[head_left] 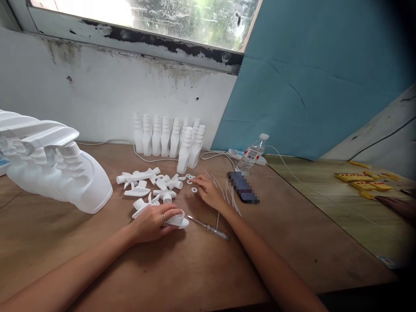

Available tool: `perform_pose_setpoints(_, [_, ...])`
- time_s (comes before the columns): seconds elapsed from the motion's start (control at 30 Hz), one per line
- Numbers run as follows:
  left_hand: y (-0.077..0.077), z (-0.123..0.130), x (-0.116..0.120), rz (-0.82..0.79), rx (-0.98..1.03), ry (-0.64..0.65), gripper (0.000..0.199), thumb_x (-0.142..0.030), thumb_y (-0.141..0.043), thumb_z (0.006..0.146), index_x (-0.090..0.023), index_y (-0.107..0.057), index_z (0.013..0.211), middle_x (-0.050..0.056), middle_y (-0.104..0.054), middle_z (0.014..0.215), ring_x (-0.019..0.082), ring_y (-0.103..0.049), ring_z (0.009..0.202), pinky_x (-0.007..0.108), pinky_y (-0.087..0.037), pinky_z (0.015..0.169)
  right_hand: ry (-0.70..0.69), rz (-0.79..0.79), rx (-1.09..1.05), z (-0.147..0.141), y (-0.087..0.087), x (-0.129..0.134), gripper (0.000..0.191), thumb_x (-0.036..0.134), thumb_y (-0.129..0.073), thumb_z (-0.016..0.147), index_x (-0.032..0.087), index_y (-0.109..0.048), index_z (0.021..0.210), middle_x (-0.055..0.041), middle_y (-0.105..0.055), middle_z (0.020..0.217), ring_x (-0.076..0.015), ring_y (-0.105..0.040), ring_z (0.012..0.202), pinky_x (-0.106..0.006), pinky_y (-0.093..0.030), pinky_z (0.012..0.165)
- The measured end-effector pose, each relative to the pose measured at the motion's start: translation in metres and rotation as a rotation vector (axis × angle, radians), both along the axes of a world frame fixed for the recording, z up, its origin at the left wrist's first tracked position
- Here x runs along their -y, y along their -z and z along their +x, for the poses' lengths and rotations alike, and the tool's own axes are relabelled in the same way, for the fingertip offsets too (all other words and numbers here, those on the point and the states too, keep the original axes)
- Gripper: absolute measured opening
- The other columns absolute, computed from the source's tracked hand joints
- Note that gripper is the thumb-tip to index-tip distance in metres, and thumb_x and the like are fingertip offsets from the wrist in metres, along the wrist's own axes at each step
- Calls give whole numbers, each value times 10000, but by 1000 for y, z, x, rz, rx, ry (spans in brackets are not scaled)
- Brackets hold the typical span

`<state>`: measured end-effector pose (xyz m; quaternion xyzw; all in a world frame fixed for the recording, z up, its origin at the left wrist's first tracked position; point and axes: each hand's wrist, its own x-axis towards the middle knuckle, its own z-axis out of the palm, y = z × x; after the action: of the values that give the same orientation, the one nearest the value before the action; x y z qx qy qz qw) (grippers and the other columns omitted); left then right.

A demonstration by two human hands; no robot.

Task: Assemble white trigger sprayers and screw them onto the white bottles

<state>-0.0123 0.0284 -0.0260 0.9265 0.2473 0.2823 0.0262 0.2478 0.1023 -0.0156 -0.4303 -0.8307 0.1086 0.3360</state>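
Observation:
My left hand [150,222], with a ring on one finger, is closed around a white trigger spray head [182,222] low over the brown table. The spray head's round collar faces up. My right hand [209,193] reaches forward with its fingers stretched out, the tips at a few small white washers [194,190]. Whether a fingertip presses on one is too small to tell. Just behind my left hand lies a loose pile of white spray heads [139,175]. A screwdriver with a clear handle [222,235] rests between my forearms. Thin white tubes [233,200] lie beside my right wrist.
Several white spray bottles [165,138] stand by the wall. Larger white bottles [87,182] lean in a row at left. A water bottle [251,156], power strip [261,160] and dark phone [243,188] sit at right. Another person's hand [394,206] is near yellow pieces [355,177].

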Motion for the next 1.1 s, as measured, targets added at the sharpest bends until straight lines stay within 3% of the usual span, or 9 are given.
perform_pose_setpoints(0.13, [1,2,-1,6,-4,-27,340,-310,-550,903,-235,-478,1226,69,-646,1121,173,-670,893,273,-549,687,56,16,-16,14,5,-4,473,-14,-404,768,198,-669,1097,-78,-620,1042,-210,-551,1007,-416,-422,942])
perform_pose_setpoints(0.27, [2,4,-1,-37,23,-91,328,-297,-543,905,-232,-476,1220,61,-658,1068,178,-663,865,287,-544,687,20,0,49,13,9,-1,292,87,-552,814,209,-691,1041,-85,-630,1057,-236,-541,1047,-440,-404,957])
perform_pose_setpoints(0.4, [-2,2,3,-151,23,-98,436,-338,-590,861,-224,-447,1256,75,-648,1079,197,-648,873,313,-536,725,34,-13,25,4,5,8,82,165,-598,847,179,-679,840,-65,-634,881,-202,-576,871,-373,-469,819])
perform_pose_setpoints(0.53, [-8,1,6,-214,59,-102,356,-263,-513,893,-238,-457,1243,52,-660,1052,180,-646,857,293,-518,721,32,1,-97,-12,-8,28,111,218,-587,883,183,-647,797,-39,-624,817,-157,-588,746,-298,-492,703])
perform_pose_setpoints(0.67, [-8,2,7,-276,130,-184,365,-269,-550,878,-239,-454,1229,23,-679,1027,145,-656,768,254,-516,690,-156,149,-254,-33,-19,55,121,192,-562,903,210,-679,927,-45,-674,891,-147,-624,820,-283,-502,741])
perform_pose_setpoints(0.87, [-3,2,6,-264,159,-197,287,-274,-588,850,-219,-473,1108,6,-672,931,140,-648,715,239,-506,620,-393,374,48,-38,-17,67,275,88,-477,865,189,-622,1076,-89,-672,961,-171,-583,790,-330,-474,690])
perform_pose_setpoints(1.1, [-2,1,4,-98,129,-77,244,-233,-562,892,-213,-512,1129,53,-667,1036,157,-654,885,257,-534,718,-423,318,-1,-30,-15,64,334,85,-454,820,198,-573,1111,-97,-648,1008,-192,-599,870,-353,-492,758])
